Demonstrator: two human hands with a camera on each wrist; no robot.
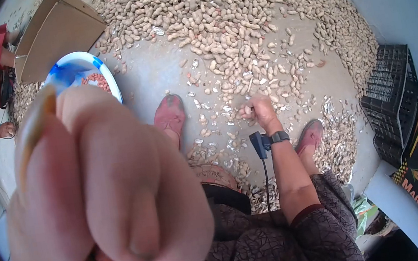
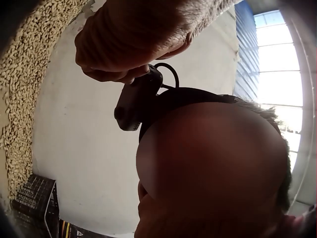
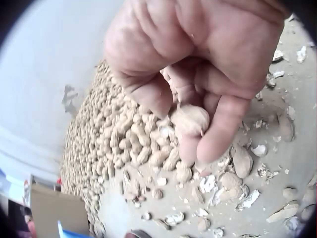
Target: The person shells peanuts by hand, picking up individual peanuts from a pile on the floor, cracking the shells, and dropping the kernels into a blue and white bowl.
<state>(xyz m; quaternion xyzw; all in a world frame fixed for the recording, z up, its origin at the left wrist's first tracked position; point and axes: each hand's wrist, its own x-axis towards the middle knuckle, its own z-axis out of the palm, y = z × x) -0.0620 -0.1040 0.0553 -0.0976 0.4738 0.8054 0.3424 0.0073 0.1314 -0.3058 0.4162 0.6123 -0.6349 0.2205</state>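
Note:
My left hand (image 1: 120, 180) is raised close in front of the head camera, big and blurred, with its fingers curled. Small reddish pieces (image 1: 103, 257) show in the curl of the fingers, mostly hidden. From the left wrist, this hand (image 2: 131, 42) is seen up beside the black head camera (image 2: 138, 99), fingertips right at its top. Low over the floor, my right hand (image 1: 262, 109) is at the near edge of the peanut heap (image 1: 193, 20). In the right wrist view it pinches an unshelled peanut (image 3: 192, 119) between thumb and fingers.
A blue and white basin (image 1: 111, 80) with red kernels (image 1: 97, 81) stands at left by a cardboard box (image 1: 59, 36). Empty shells (image 1: 336, 139) lie about my feet. Black crates (image 1: 389, 100) stand at right. Another person's hand (image 1: 4, 131) shows at far left.

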